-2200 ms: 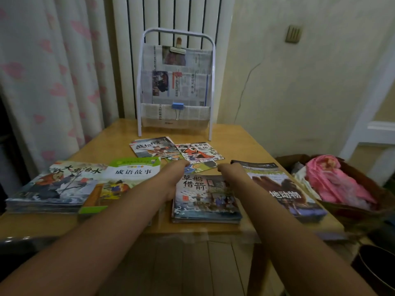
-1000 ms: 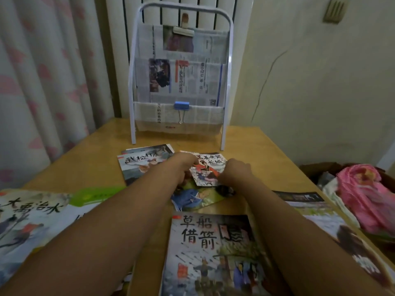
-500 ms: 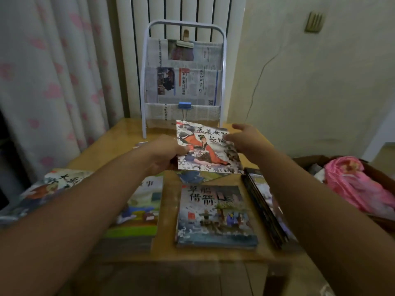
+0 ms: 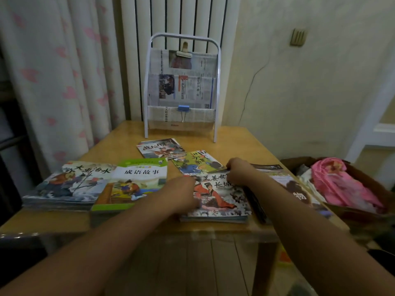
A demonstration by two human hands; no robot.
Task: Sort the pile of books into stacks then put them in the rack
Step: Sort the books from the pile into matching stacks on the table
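Note:
A thin book with a red-robed figure (image 4: 215, 196) lies flat on top of the middle stack near the table's front edge. My left hand (image 4: 184, 194) holds its left edge, and my right hand (image 4: 237, 170) grips its far right corner. Two loose books remain behind it: a grey one (image 4: 160, 148) and a green-yellow one (image 4: 195, 164). Further stacks sit at the left (image 4: 68, 184), under a green-topped book (image 4: 136, 184), and at the right (image 4: 299, 190). The white rack (image 4: 218, 82) stands at the table's back, lined with newspaper.
The wooden table (image 4: 241, 142) stands against a radiator and a curtain on the left. A brown basket with pink cloth (image 4: 339, 184) sits right of the table. A blue binder clip (image 4: 183, 108) hangs on the rack's lowest pocket.
Both hands lifted the red-robed book from the loose pile, brought it toward me and lowered it onto the middle stack, covering the book that was on top.

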